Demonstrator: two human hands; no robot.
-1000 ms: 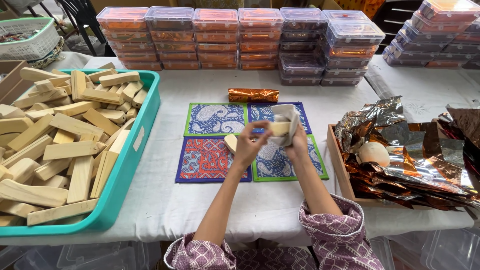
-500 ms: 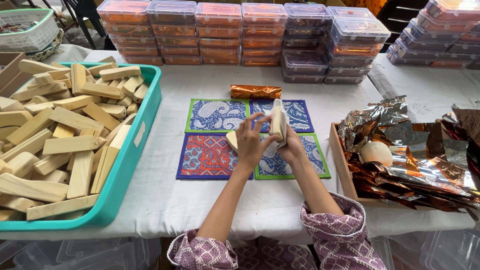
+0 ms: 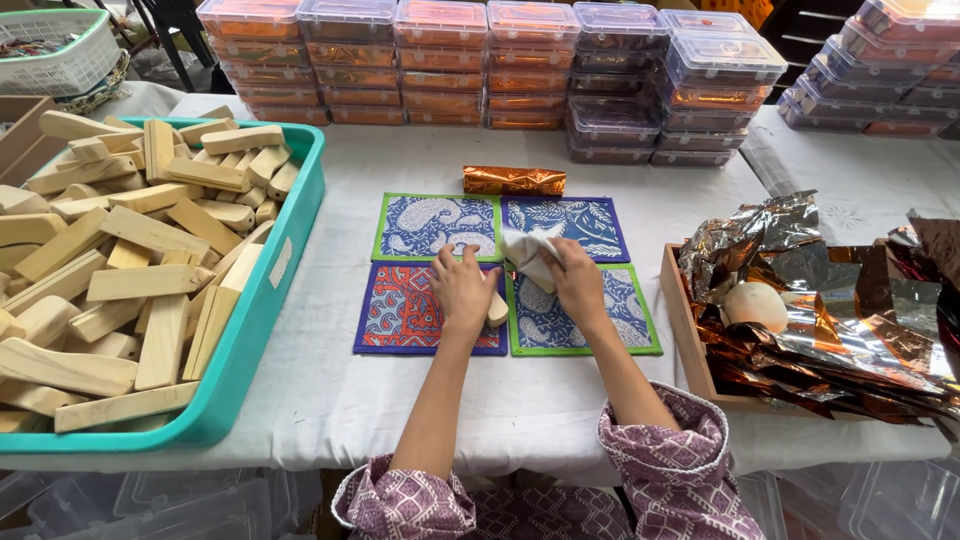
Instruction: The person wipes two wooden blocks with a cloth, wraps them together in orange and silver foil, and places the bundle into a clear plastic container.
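A white-clothed counter (image 3: 560, 400) carries a teal bin (image 3: 262, 330) of pale wooden blocks, stacked clear plastic boxes (image 3: 520, 60) and crinkled copper foil (image 3: 850, 320). On four paisley mats (image 3: 430, 225), the left hand (image 3: 462, 290) closes its grip on a smooth block (image 3: 497, 310); the right hand (image 3: 577, 280) pinches crumpled white paper (image 3: 528, 250) beside it.

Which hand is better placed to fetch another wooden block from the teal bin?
Left, probably. The left hand lies on the side nearer the teal bin, only pressing a wooden piece onto the mats, while the right hand grips the white cloth farther away.
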